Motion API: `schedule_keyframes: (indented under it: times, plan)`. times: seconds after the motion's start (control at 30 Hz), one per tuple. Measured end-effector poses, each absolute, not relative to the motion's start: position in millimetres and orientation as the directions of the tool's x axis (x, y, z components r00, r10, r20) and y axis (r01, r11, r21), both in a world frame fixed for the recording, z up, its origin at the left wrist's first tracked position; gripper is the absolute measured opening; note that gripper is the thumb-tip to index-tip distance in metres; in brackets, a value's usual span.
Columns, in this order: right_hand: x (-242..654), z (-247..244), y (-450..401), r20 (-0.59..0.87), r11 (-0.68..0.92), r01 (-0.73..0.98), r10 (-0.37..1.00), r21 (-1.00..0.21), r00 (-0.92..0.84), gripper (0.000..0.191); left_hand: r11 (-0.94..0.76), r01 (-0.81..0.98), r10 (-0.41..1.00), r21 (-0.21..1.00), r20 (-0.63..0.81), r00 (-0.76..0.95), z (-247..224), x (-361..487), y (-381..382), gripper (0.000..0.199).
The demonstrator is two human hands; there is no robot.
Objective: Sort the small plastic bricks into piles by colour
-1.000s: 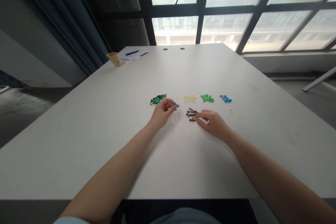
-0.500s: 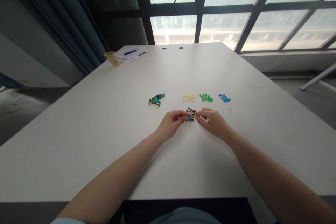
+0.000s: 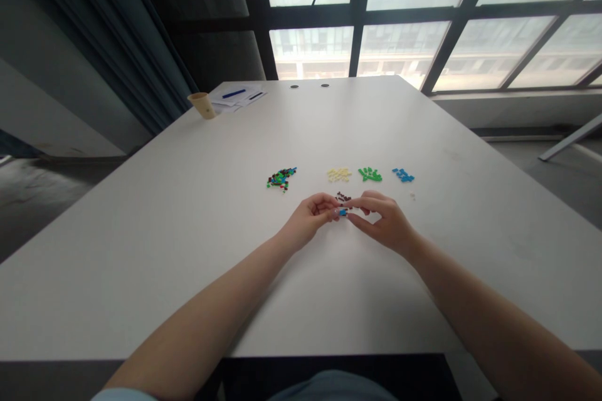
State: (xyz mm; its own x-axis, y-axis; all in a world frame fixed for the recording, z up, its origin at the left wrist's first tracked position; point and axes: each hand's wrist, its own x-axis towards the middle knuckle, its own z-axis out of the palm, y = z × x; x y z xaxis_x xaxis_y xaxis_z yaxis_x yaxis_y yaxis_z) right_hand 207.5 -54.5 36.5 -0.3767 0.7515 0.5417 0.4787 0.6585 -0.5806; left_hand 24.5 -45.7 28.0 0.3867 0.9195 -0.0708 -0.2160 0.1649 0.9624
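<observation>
Between the fingertips of my left hand [image 3: 310, 218] is a small blue piece [image 3: 343, 212] with some dark bits at its edge. My right hand [image 3: 383, 216] meets it from the right, with index finger and thumb at the piece's top and side; whether they grip a part of it is too small to tell. Just beyond my fingers lie small dark brown pieces [image 3: 343, 197], partly hidden by the hands. Farther back are piles of pale yellow pieces [image 3: 339, 174], green pieces [image 3: 370, 174] and blue pieces [image 3: 403, 175].
A mixed-colour pile [image 3: 281, 179] lies left of the yellow one. Tiny whitish pieces [image 3: 412, 195] sit at the right. Toward the back left of the white table [image 3: 188, 200] are a tan cup [image 3: 202, 105] and papers [image 3: 235, 97] with a blue pen [image 3: 234, 93].
The blue piece has shifted slightly right and down with my left fingers. My right index finger has moved left over it, and the right thumb is now lower and farther from the index finger.
</observation>
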Motion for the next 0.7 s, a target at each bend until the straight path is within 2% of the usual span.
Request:
schedule_keyframes:
  times: [0.27,0.4,0.57,0.63,0.7]
  plan:
    - [205.5,35.6,-56.5,0.572,0.688,0.442,0.725,-0.575,-0.383,0.013,0.165,-0.217,0.909,0.962,-0.063,0.411,30.7,25.4,-46.9,0.031]
    - [205.0,35.2,-57.3,0.584,0.690,0.438,0.723,-0.577,-0.370,0.012,0.116,-0.150,0.923,0.982,-0.050,0.383,31.3,26.0,-46.9,0.031]
    - [206.8,39.6,-53.5,0.569,0.654,0.482,0.752,-0.583,-0.333,0.014,-0.086,0.118,0.972,0.989,0.057,0.230,24.3,14.5,-36.2,0.022]
    - [220.4,42.2,-44.2,0.563,0.608,0.544,0.780,-0.579,-0.272,0.016,-0.197,0.322,0.977,0.926,0.157,0.145,20.7,4.0,-28.1,0.019]
    - [247.0,42.4,-29.8,0.560,0.500,0.652,0.817,-0.570,-0.138,0.021,-0.266,0.525,0.961,0.808,0.265,0.079,17.5,-7.9,-19.0,0.016]
